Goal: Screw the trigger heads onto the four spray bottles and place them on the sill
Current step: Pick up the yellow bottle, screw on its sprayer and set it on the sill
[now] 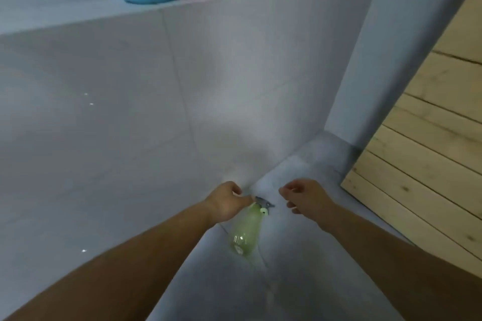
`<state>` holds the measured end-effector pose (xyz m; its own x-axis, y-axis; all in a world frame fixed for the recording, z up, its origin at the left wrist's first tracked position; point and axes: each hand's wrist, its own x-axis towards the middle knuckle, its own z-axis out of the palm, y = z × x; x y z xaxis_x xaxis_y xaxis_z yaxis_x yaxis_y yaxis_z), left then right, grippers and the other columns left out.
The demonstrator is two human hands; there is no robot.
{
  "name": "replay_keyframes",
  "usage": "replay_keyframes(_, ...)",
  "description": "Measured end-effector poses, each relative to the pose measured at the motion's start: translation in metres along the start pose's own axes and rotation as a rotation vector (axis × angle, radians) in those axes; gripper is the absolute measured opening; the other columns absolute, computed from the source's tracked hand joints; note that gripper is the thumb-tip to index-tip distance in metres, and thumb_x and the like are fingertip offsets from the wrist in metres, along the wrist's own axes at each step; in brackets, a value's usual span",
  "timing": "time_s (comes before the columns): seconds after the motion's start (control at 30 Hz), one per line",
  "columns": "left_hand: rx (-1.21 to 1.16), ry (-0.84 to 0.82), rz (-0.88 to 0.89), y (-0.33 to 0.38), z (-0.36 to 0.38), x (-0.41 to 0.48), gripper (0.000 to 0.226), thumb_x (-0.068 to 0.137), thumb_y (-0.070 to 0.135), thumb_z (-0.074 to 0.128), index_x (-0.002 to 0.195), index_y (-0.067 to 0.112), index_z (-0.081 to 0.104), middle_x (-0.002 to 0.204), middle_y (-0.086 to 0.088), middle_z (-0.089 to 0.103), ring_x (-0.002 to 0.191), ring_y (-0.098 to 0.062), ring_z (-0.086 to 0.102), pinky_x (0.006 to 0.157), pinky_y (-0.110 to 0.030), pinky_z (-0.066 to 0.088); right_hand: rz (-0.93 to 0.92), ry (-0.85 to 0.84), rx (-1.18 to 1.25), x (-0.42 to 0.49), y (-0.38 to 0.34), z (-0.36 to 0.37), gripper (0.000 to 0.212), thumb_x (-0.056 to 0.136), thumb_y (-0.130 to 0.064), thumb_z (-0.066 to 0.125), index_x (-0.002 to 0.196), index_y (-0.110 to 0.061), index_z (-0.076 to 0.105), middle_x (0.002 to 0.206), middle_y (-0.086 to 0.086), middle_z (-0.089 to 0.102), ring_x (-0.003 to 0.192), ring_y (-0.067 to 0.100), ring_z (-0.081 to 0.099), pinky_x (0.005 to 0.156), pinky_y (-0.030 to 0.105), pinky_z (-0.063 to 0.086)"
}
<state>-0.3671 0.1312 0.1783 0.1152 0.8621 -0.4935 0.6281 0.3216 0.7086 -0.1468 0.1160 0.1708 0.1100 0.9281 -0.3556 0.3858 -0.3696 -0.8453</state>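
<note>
Our hands reach down to the floor. The left hand (pixel 229 200) touches the neck of the pale green bottle (pixel 245 234), fingers curled beside its grey trigger head (pixel 264 203); we cannot tell whether it grips. The right hand (pixel 305 199) hangs loosely curled, empty, just right of the head. The bottle's long axis runs near-to-far, head farthest. Three bottles stand on the sill (pixel 78 18) above.
</note>
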Motion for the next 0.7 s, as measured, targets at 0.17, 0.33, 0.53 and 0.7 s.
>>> replay_keyframes(0.17,0.036,-0.033,-0.134,-0.048,0.039,0.053,0.068,0.090,0.045,0.074,0.140,0.005,0.052,0.131,-0.017,0.064,0.115,-0.032,0.066,0.095,-0.038,0.053,0.136,-0.031,0.004,0.052,0.062,0.036,0.022,0.083,-0.028,0.072,0.074,-0.010,0.066,0.075,0.015,0.062,0.067,0.025,0.061,0.060,0.033,0.052)
replay_keyframes(0.33,0.140,-0.060,-0.201,-0.082,0.073,0.097,0.086,0.085,0.054,0.074,0.149,0.007,0.042,0.150,-0.014,0.053,0.132,-0.030,0.056,0.102,-0.036,0.050,0.110,0.005,-0.110,0.107,0.107,0.068,0.021,0.084,-0.029,0.070,0.071,-0.014,0.065,0.074,0.010,0.059,0.077,0.027,0.059,0.073,0.042,0.051)
replay_keyframes(0.53,0.108,-0.137,-0.295,-0.113,0.091,0.128,0.102,0.076,0.063,0.079,0.151,0.006,0.041,0.151,-0.012,0.052,0.132,-0.030,0.057,0.100,-0.036,0.051,0.128,0.076,-0.199,0.157,0.139,0.090,0.055,0.071,-0.045,0.080,0.113,-0.010,0.070,0.115,0.010,0.068,0.106,0.027,0.065,0.089,0.029,0.047)
replay_keyframes(0.7,0.060,-0.142,-0.316,-0.127,0.091,0.133,0.077,0.074,0.061,0.082,0.127,0.009,0.062,0.118,-0.006,0.069,0.100,-0.024,0.069,0.085,-0.035,0.058,0.141,0.073,-0.282,0.172,0.143,0.100,0.046,0.062,-0.047,0.083,0.076,-0.004,0.073,0.079,0.018,0.073,0.076,0.029,0.070,0.075,0.043,0.058)
